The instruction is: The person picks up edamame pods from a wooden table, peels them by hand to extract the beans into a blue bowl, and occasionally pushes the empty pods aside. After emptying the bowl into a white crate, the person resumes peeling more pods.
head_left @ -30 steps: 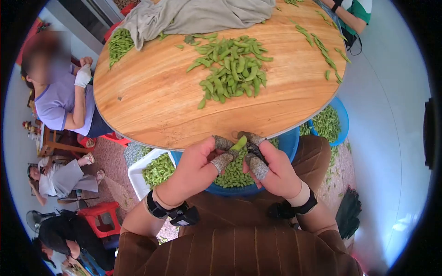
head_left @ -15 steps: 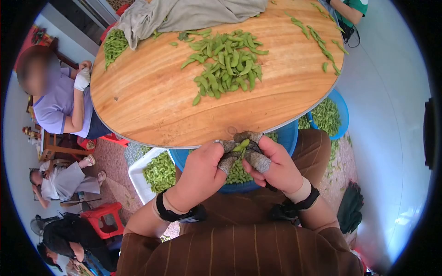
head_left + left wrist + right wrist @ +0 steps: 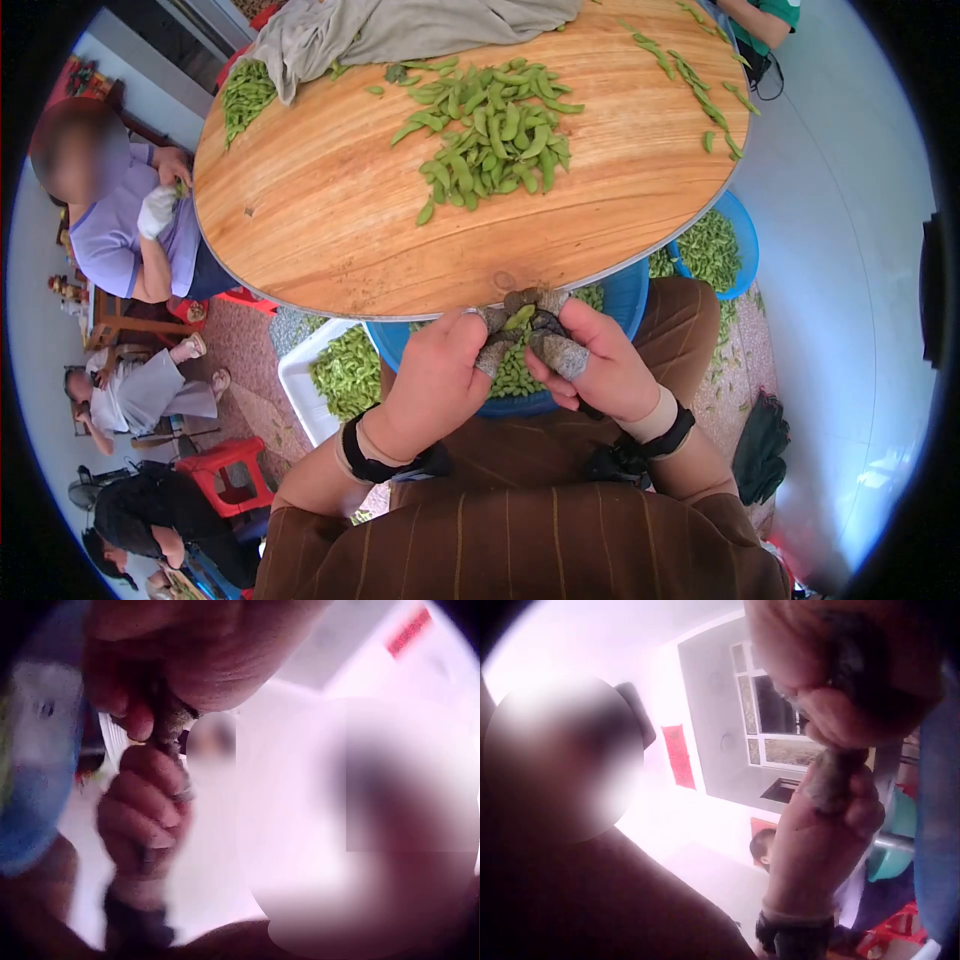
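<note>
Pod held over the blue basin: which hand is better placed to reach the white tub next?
Left, probably. The left hand is on the same side as the white tub; the right hand, also pinching the pod, would have to cross over.

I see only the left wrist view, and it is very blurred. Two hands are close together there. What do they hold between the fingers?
Observer: In the head view, the left hand and the right hand pinch one green pod between them.
Operator: Are the fingers bare?
Observer: No, the fingertips wear grey covers.
Operator: What is under the hands?
Observer: A blue basin that holds more pods, just below the edge of the round wooden table.
</note>
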Available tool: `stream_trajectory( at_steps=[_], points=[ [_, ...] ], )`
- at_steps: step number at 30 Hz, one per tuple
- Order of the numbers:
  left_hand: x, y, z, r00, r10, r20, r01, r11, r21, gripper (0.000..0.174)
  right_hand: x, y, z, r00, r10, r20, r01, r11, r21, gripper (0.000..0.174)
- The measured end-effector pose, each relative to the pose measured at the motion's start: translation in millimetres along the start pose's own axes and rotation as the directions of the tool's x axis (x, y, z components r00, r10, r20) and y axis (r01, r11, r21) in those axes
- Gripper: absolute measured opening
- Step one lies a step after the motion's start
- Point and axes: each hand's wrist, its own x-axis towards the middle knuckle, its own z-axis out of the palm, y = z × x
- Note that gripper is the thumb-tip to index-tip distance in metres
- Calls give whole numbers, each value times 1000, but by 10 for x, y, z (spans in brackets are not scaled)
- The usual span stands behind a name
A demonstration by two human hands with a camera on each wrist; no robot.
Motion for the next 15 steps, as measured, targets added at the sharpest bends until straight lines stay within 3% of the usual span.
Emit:
stream_trajectory(
  at_steps=[2,3,4,5,6,10,11,12,13,14,15],
  points=[
    [-5,-51,3,988,-42,146,90,936,-340,16,-28,-42,-17,998,55,41,-58,993,100,22],
    [-6,-74,-31,988,-42,147,90,936,-341,16,-47,-69,-26,991,104,87,-119,973,197,22],
    [-9,-102,-81,894,-171,415,439,524,-730,11,-64,-90,-36,991,105,87,-120,973,197,22],
    [-7,-110,-113,733,-99,673,666,-102,-739,8,-81,-109,-47,976,163,146,-202,930,308,23],
    [3,-97,-123,733,-99,673,666,-103,-739,8,-92,-118,-60,954,211,211,-282,867,410,23],
    [47,-10,-157,760,-231,608,650,277,-708,6,-81,-94,-109,929,204,310,-342,794,503,23],
    [50,1,-156,770,-259,583,637,367,-678,6,-68,-113,-84,953,225,203,-291,870,398,22],
    [37,14,-142,770,-260,582,637,367,-678,6,-54,-120,-59,969,229,94,-246,928,279,21],
    [7,31,-120,918,-203,339,358,793,-494,8,-43,-98,-30,969,229,96,-248,928,279,21],
    [-27,43,-102,990,-12,137,29,993,-116,12,-35,-59,4,973,224,60,-232,947,221,20],
    [-53,46,-86,991,-16,136,32,993,-113,12,-23,-27,24,976,215,25,-216,963,162,19]
  ],
)
